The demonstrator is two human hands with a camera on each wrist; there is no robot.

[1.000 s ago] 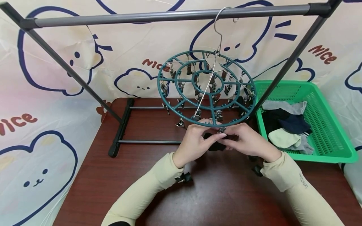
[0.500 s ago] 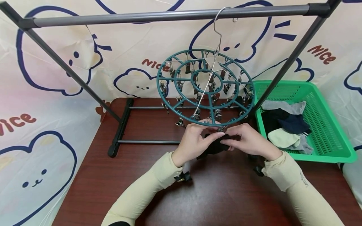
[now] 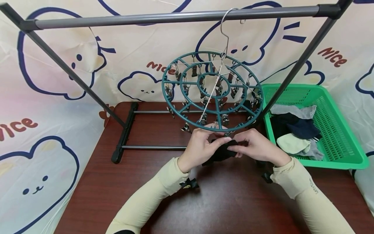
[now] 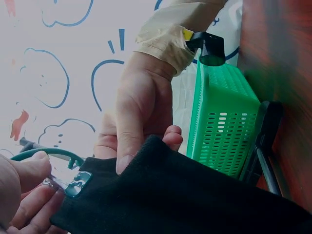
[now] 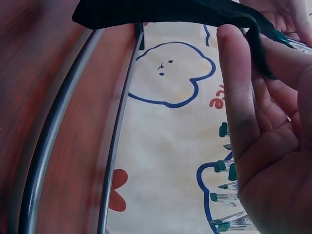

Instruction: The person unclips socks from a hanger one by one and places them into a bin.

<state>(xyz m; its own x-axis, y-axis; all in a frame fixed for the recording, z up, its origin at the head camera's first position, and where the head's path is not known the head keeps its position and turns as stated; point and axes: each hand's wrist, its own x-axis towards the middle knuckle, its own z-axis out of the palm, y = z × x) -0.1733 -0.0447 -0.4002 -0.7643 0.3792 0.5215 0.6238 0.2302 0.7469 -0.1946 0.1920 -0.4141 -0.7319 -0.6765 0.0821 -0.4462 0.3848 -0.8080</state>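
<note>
A round teal drying hanger (image 3: 218,112) hangs by its metal hook from a rack bar, with many small clips below its rings. At its front edge my left hand (image 3: 201,148) pinches a clip (image 4: 78,184) between thumb and fingers. The clip's green-tipped end overlaps the top edge of a black sock (image 4: 170,195) in the left wrist view. My right hand (image 3: 258,146) pinches that sock near the same edge, thumb on one face. The rest of the sock extends away below both hands, as the right wrist view shows.
The grey rack's top bar (image 3: 131,21) crosses above, and its slanted legs stand either side. A green basket (image 3: 344,130) on the right holds several socks, grey, black, navy and pale yellow. A lower rack rod (image 3: 155,147) runs close over the brown table (image 3: 117,195).
More of the black sock shows below my hands, spreading toward the left. My right fingers have shifted slightly on it, while my left hand keeps its place at the clip.
</note>
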